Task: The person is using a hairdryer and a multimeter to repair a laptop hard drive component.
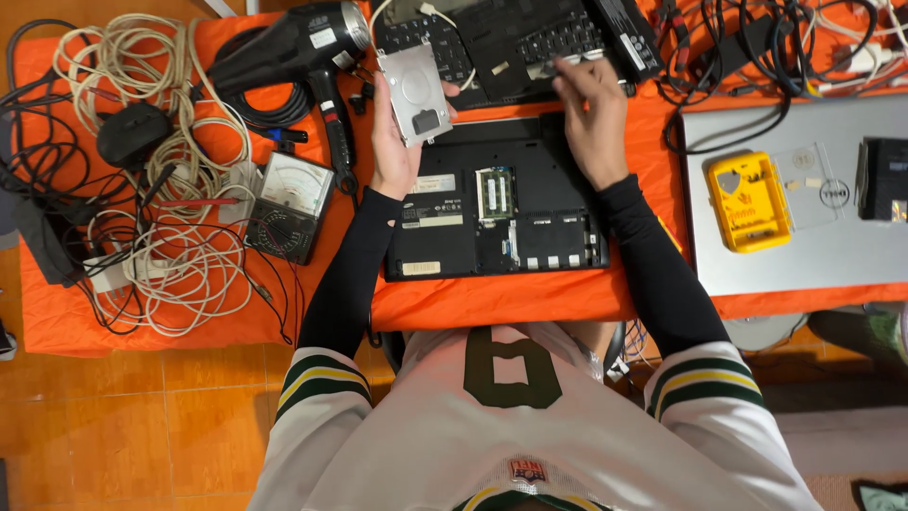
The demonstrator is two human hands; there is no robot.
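Left hand (392,142) pinches a silver hard drive (416,93) near the table's (530,295) far edge; right hand (591,109), fingers curled, perhaps touches a keyboard (553,40).

An orange-covered table (530,301) carries an opened black laptop (492,213), a closed silver laptop (794,255), a black heat gun (293,43), an analog multimeter (288,203) — and tangled pale cables (170,255).
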